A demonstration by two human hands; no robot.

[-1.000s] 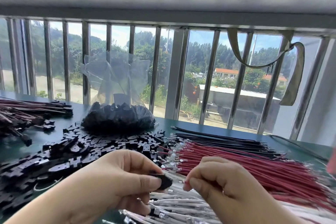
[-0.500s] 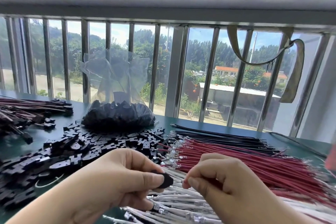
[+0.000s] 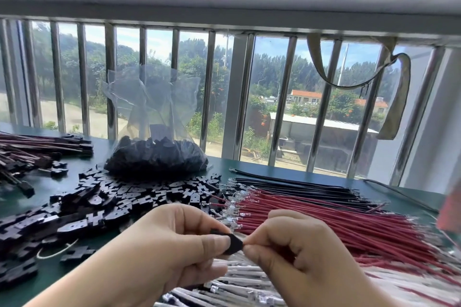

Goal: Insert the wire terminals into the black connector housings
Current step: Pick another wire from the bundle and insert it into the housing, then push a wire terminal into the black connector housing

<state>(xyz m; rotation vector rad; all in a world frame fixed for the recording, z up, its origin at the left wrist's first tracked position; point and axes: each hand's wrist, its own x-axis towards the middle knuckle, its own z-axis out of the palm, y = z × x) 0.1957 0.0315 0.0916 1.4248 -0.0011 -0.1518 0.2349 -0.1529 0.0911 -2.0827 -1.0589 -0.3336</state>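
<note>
Left hand (image 3: 179, 244) pinches one black housing (image 3: 233, 244) between thumb and fingers, just in front of the red wire bundle (image 3: 336, 227). Right hand (image 3: 299, 252), fingers curled, pinches at the housing's near tip (wire itself hidden). Risk: terminal entering crooked, bending or half-seating. Loose housings (image 3: 112, 197) lie left of the bundle.

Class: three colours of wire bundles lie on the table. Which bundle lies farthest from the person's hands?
The black wires, a thin row next to the window. The red wires lie between, and the white wires sit right under the hands.
</note>
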